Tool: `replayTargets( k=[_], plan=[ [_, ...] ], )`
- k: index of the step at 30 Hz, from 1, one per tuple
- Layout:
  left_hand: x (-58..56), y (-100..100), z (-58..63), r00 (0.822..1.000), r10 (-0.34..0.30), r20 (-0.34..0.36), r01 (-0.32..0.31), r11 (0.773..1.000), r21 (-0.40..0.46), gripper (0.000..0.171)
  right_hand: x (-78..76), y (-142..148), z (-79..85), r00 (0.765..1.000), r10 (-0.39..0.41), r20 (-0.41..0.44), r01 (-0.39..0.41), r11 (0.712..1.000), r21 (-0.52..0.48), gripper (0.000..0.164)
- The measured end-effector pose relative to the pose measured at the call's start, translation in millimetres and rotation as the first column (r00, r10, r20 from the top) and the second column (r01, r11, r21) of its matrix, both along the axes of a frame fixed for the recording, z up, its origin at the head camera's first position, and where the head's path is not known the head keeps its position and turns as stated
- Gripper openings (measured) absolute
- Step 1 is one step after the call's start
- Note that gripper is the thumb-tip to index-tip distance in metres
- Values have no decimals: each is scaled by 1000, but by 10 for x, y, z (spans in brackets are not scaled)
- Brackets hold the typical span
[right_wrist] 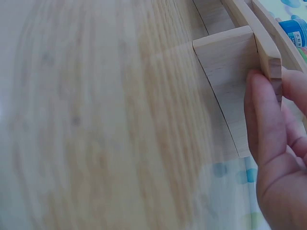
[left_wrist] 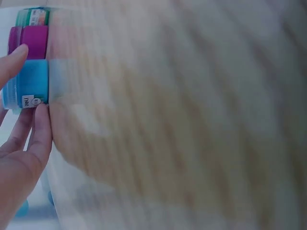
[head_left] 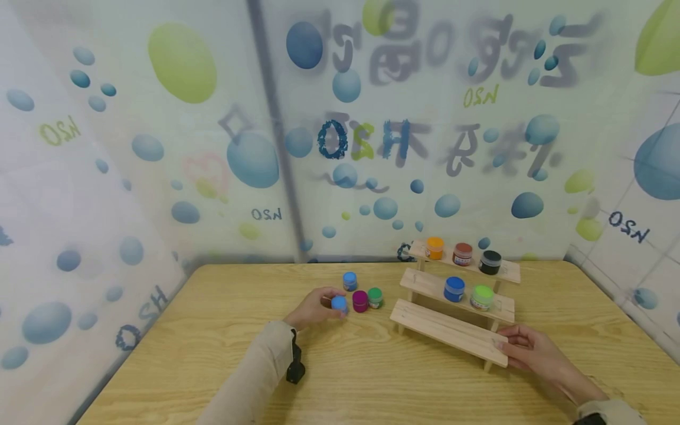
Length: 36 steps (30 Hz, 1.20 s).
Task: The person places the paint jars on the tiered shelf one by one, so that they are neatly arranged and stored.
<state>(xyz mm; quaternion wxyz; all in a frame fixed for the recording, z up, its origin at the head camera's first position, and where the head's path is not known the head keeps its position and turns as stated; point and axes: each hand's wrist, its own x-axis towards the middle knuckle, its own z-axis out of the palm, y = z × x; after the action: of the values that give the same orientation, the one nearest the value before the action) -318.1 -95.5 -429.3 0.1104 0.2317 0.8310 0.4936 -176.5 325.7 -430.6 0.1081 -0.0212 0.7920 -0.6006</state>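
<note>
My left hand (head_left: 317, 308) holds a light blue paint jar (left_wrist: 34, 81) between thumb and fingers, low at the tabletop. Right beside that jar stand a magenta jar (head_left: 360, 301) and a green jar (head_left: 375, 298), with another blue jar (head_left: 349, 281) just behind. At the right, my right hand (head_left: 536, 352) pinches the near right end of the lowest shelf of a three-step wooden stand (head_left: 446, 328). In the right wrist view, the thumb is on one face of that board (right_wrist: 268, 52) and the fingers are on the other.
Orange (head_left: 434, 248), reddish-brown (head_left: 463, 254) and black (head_left: 490, 262) jars stand on the top step. The middle step bears a dark blue jar (head_left: 454, 289) and a light green jar (head_left: 482, 297). A patterned curtain (head_left: 340, 195) hangs behind the wooden table (head_left: 223, 330).
</note>
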Motion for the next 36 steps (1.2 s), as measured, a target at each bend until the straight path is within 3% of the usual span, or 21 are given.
replayTargets(
  k=[7, 22, 27, 36],
  plan=[
    [-37, -12, 6, 999, -4, 52, 4, 1000, -15, 41, -4, 7, 8, 1000, 3, 1, -3, 1000, -24, 42],
    [-10, -23, -3, 999, 21, 39, -21, 1000, 9, 36, -5, -17, -3, 1000, -12, 2, 12, 999, -33, 43],
    [48, -30, 49, 999, 29, 36, -29, 999, 12, 35, -7, -22, -14, 1000, -21, 4, 21, 1000, -10, 46],
    [102, 4, 209, 999, 20, -38, -19, 1000, 16, 33, -9, -2, -22, 1000, 2, -21, -3, 999, -40, 43]
  ],
)
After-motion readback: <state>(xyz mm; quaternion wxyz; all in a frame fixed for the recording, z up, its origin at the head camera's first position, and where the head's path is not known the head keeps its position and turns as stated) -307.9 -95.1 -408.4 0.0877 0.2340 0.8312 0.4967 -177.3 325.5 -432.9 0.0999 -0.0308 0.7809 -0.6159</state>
